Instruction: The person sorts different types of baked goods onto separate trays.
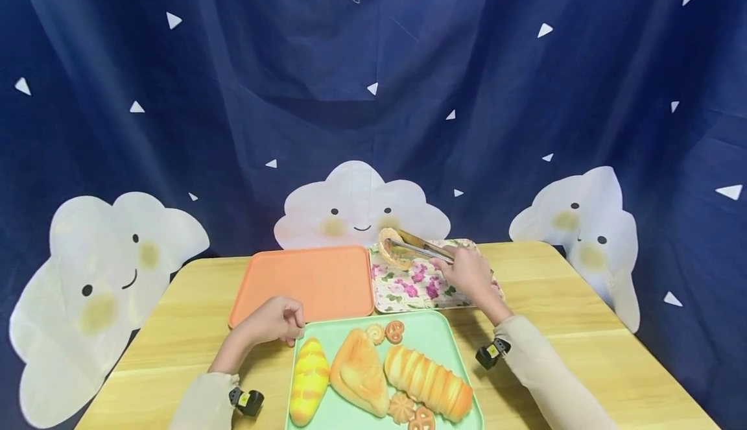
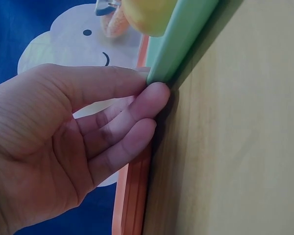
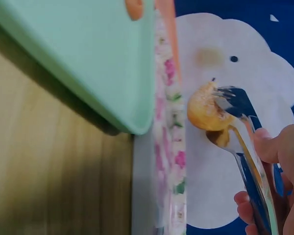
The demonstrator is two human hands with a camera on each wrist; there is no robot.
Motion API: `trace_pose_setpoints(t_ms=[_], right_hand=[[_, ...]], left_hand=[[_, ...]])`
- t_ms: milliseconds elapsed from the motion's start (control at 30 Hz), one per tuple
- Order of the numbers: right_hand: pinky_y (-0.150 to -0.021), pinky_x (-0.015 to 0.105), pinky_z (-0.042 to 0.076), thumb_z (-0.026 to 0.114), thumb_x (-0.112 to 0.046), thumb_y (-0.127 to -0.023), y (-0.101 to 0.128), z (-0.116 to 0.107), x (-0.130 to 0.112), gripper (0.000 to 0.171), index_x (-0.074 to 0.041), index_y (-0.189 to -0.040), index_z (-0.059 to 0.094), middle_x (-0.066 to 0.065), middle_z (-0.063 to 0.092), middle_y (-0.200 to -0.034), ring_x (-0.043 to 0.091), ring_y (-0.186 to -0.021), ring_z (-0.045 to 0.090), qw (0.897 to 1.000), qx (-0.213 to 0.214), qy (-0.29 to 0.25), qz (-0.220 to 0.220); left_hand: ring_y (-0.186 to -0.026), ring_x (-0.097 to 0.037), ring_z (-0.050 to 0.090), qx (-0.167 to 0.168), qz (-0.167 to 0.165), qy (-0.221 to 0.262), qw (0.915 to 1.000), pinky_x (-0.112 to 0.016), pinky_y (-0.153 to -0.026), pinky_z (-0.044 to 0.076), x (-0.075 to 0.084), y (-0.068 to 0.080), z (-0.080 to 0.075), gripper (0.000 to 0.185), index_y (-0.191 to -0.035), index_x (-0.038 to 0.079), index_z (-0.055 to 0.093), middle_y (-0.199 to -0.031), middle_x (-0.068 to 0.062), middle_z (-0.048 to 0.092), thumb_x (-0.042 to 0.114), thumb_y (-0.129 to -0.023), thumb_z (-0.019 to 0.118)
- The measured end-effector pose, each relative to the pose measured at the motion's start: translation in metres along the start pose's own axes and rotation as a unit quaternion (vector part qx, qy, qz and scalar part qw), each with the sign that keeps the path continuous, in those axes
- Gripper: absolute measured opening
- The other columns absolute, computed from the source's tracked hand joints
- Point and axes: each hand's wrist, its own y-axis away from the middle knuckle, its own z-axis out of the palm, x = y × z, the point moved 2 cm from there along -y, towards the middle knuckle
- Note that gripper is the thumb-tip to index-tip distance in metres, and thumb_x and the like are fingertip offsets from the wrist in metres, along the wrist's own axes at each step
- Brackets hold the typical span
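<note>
Wooden table [image 1: 583, 352] fronts blue cloud-print curtain [image 1: 233, 93].

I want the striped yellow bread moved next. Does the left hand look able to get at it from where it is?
Probably yes. The left hand rests at the green tray's corner, and the yellow bread lies just inside that edge with nothing over it.

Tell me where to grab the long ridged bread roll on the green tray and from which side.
Take the ridged roll across its middle, from above. It lies flat and slanted on the green tray, its top bare, with the triangular bread close on one side and small cookies at its lower end. Jaws should probably straddle its width, along a groove.
</note>
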Motion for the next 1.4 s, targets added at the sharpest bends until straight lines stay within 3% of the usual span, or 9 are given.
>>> trace_pose_setpoints(t_ms=[167,667,867,1100,1400], right_hand=[[-0.041,0.03,0.03,0.069,-0.051,-0.093,-0.002,0.008,-0.003,0.036,-0.016,-0.086,0.068,-0.001,0.052,-0.058,0.016,-0.049,0.046,1.0,-0.006,0.001,-0.016],[-0.041,0.028,0.029,0.07,-0.049,-0.092,-0.008,0.021,-0.015,0.033,-0.017,-0.094,0.073,-0.002,0.053,-0.059,0.016,-0.049,0.046,0.999,-0.017,0.017,-0.029],[-0.042,0.029,0.029,0.071,-0.049,-0.092,-0.007,0.023,-0.016,0.034,-0.016,-0.086,0.069,-0.001,0.052,-0.058,0.016,-0.05,0.046,0.999,-0.023,0.018,-0.018],[-0.041,0.029,0.032,0.071,-0.049,-0.092,-0.005,0.021,-0.01,0.035,-0.014,-0.098,0.071,0.0,0.058,-0.064,0.016,-0.051,0.049,0.999,-0.036,0.005,-0.012],[-0.045,0.028,0.036,0.074,-0.052,-0.088,-0.005,0.015,0.002,0.05,-0.009,-0.114,0.073,0.006,0.07,-0.083,0.017,-0.062,0.054,0.999,-0.038,-0.01,-0.029]], left_hand=[[-0.055,-0.021,0.066,0.004,0.001,-0.001,1.0,-0.026,-0.057,0.051,0.001,0.001,-0.001,0.011,-0.078,0.0,0.064,-0.059,-0.008,0.061,-0.006,-0.08,0.074],[-0.055,-0.02,0.066,0.017,-0.002,-0.03,0.9994,-0.025,-0.056,0.05,0.006,-0.001,-0.001,0.012,-0.077,0.002,0.065,-0.059,-0.007,0.061,-0.007,-0.08,0.073],[-0.056,-0.02,0.065,0.014,0.001,-0.017,0.9998,-0.027,-0.057,0.054,0.005,0.0,0.0,0.011,-0.078,0.0,0.065,-0.059,-0.004,0.058,-0.008,-0.081,0.072],[-0.055,-0.022,0.065,0.01,0.002,-0.002,0.9999,-0.027,-0.057,0.053,0.003,0.0,0.002,0.012,-0.078,0.0,0.064,-0.058,-0.009,0.06,-0.007,-0.08,0.074],[-0.059,-0.022,0.066,0.01,-0.011,0.009,0.9999,-0.028,-0.058,0.054,0.001,0.0,0.003,0.008,-0.081,-0.002,0.065,-0.067,-0.004,0.059,-0.009,-0.082,0.068]])
